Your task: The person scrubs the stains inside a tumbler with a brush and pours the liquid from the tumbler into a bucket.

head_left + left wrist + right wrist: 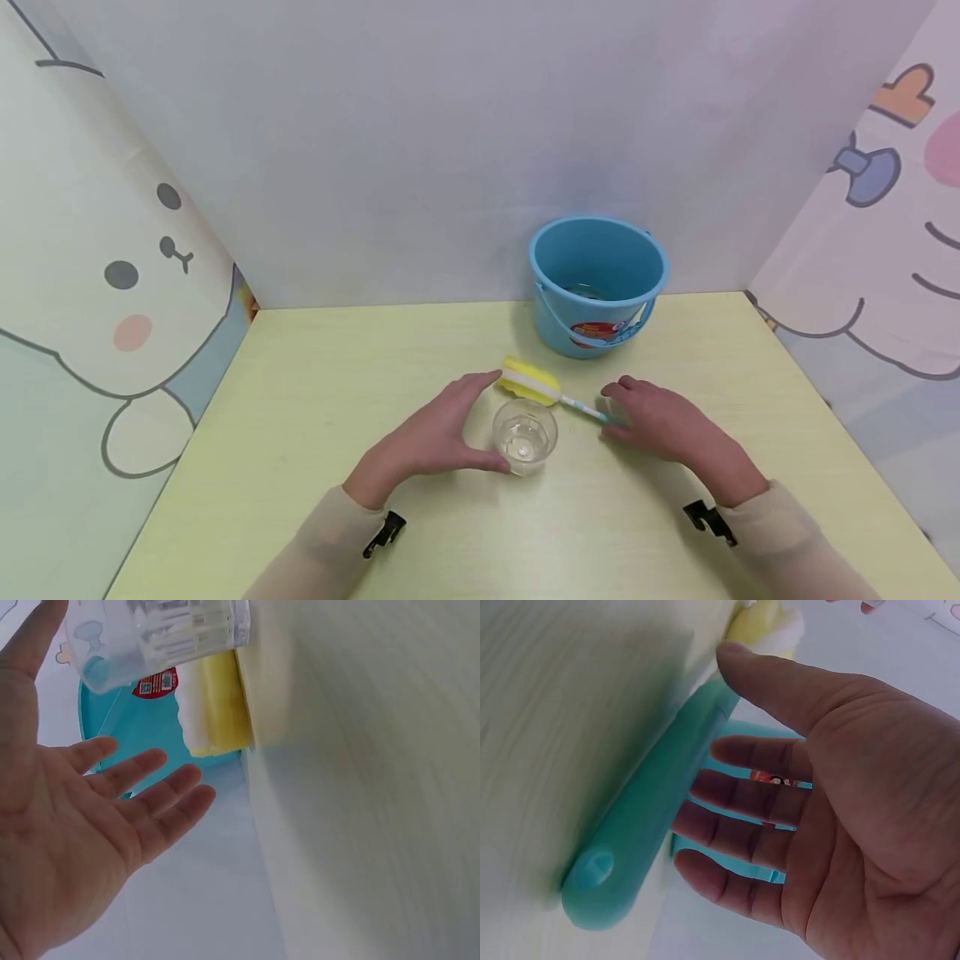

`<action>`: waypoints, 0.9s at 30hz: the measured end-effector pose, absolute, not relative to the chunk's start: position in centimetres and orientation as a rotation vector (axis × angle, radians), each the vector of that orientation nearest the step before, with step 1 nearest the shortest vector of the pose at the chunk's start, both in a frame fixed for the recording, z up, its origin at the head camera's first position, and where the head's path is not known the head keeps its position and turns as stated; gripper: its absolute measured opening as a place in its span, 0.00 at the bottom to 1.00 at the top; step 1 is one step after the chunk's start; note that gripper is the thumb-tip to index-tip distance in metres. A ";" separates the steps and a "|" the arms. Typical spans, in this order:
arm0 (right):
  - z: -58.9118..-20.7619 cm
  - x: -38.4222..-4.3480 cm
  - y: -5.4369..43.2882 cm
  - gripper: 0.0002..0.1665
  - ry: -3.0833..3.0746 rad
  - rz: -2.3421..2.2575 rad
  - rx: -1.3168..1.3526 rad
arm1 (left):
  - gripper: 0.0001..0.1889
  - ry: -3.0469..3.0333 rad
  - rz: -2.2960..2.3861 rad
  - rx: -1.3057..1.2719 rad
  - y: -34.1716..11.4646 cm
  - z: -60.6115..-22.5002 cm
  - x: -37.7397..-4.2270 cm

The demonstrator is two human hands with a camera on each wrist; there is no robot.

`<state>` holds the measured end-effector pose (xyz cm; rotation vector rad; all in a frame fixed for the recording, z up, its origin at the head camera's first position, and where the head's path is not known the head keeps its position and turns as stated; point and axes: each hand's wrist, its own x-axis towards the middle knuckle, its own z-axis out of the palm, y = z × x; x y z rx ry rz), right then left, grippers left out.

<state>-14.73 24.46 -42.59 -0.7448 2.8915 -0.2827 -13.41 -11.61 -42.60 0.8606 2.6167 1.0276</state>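
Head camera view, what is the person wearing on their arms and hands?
Both hands are bare: the left hand and right hand wear no gloves or rings. Each forearm has a cream long sleeve, and a small black clip-like mount sits at each cuff.

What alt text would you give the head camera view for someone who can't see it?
A person's left hand and right hand hover open beside a clear glass and a sponge brush on a pale yellow table, with a blue bucket behind.

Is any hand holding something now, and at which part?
Nothing is held. The left hand is open beside the glass; the right hand is open over the brush handle.
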 end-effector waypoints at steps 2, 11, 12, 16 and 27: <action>-42.8 -14.7 24.3 0.29 2.866 -0.277 -0.734 | 0.66 2.587 1.047 0.874 -11.3 -42.7 -13.5; -43.3 -14.7 24.1 0.15 2.843 -0.255 -0.748 | 0.66 2.473 1.112 0.889 -10.1 -43.5 -13.5; -43.3 -14.7 24.1 0.14 2.845 -0.252 -0.754 | 0.66 2.468 1.112 0.890 -10.0 -43.6 -13.4; -43.2 -14.7 24.2 0.12 2.852 -0.243 -0.770 | 0.63 2.447 1.118 0.893 -9.6 -43.7 -13.3; -43.1 -14.7 24.2 0.11 2.957 -0.107 -0.822 | 0.54 2.404 1.191 0.925 -9.1 -44.2 -13.3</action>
